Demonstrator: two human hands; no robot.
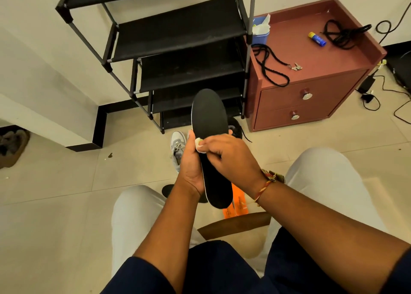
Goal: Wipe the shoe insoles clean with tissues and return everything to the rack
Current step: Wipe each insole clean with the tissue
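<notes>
R fingers pinch tissue on insole, L fingers grip edge

matt black insole, glossy floor tiles

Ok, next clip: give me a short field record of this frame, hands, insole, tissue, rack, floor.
left hand: grips the black insole around its middle
right hand: pinches a wadded tissue against the insole
floor: grey sneaker and orange insoles below the hands
shoe rack: black, by the wall ahead
tissue box: blue, on the red-brown cabinet beside the rack
</notes>
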